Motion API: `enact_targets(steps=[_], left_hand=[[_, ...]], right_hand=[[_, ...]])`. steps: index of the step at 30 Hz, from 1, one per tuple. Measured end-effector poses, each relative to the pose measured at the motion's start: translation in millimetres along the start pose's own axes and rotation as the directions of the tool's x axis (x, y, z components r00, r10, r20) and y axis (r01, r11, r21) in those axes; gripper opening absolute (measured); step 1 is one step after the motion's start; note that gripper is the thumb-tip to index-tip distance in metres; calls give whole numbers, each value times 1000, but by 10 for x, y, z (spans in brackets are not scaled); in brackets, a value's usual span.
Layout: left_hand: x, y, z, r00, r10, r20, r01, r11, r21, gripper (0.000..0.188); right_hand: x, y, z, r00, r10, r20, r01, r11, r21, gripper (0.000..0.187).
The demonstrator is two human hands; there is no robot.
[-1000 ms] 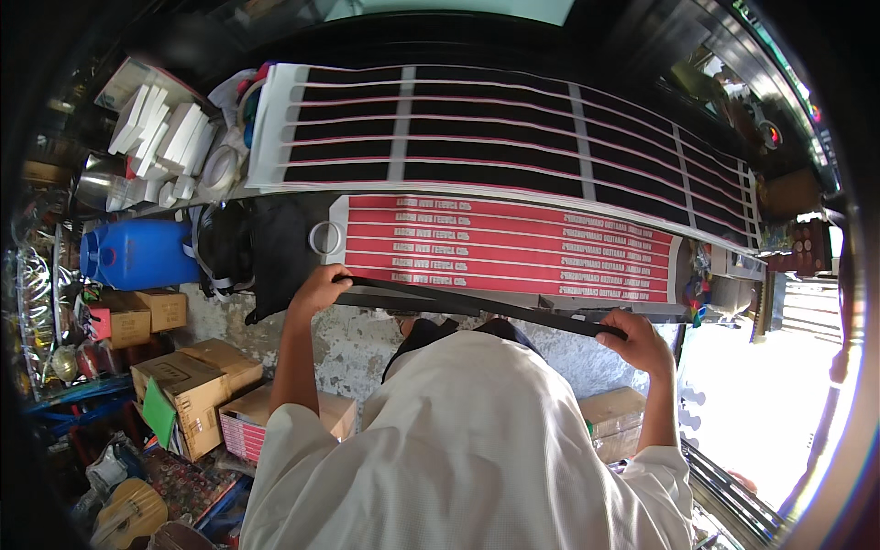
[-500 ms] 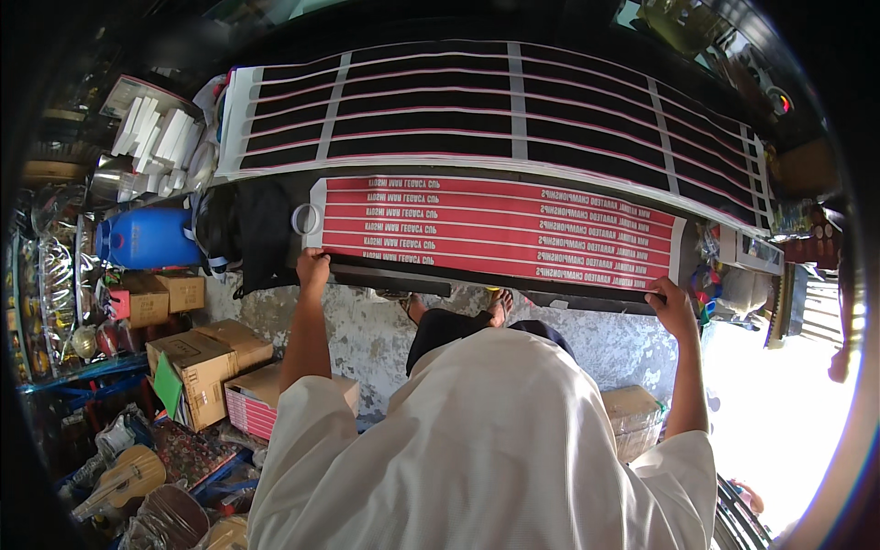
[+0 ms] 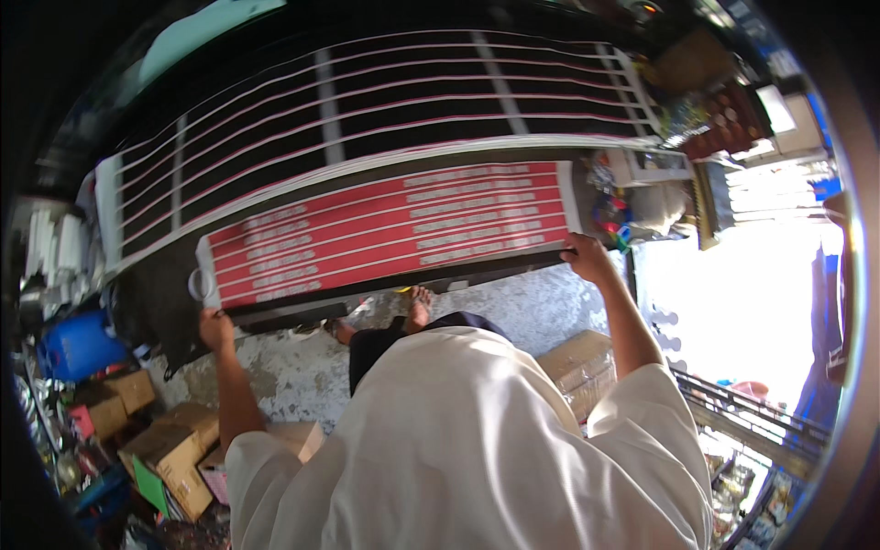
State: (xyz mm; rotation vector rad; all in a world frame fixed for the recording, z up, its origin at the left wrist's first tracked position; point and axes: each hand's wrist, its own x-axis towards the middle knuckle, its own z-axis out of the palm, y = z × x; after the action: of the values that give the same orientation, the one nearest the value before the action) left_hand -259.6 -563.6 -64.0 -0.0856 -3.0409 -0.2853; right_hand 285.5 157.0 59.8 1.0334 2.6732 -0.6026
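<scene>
A long red printed sheet [image 3: 385,240] with white lines and white end margins lies across the dark table in front of me. My left hand [image 3: 216,330] is closed at its near left corner, fingers pinching the edge. At the opposite end, my right hand [image 3: 587,257] pinches the near right corner in the same way. A white tape roll [image 3: 195,285] rests against the sheet's left margin, just beyond my left hand. Behind the red sheet lies a stack of long black sheets [image 3: 403,96] with white and pink stripes.
A blue drum [image 3: 84,346] stands to the left beside a black bag [image 3: 156,307]. Cardboard boxes [image 3: 179,449] sit on the floor at lower left, and another box [image 3: 579,371] is by my right arm. A bright doorway [image 3: 724,321] lies to the right.
The view has swung to the right, so the table and sheets appear shifted left and tilted. Both hands stay at the red sheet's near corners.
</scene>
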Motion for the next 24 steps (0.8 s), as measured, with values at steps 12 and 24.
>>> enact_targets(steps=[12, 24], left_hand=[[72, -20, 21, 1000, -6, -19, -2, 931, -364, 28], [-1442, 1784, -1242, 866, 309, 393, 236, 439, -867, 30]], right_hand=[[-141, 398, 180, 948, 194, -250, -105, 938, 330, 27], [-469, -1097, 110, 918, 162, -362, 265, 428, 864, 10]])
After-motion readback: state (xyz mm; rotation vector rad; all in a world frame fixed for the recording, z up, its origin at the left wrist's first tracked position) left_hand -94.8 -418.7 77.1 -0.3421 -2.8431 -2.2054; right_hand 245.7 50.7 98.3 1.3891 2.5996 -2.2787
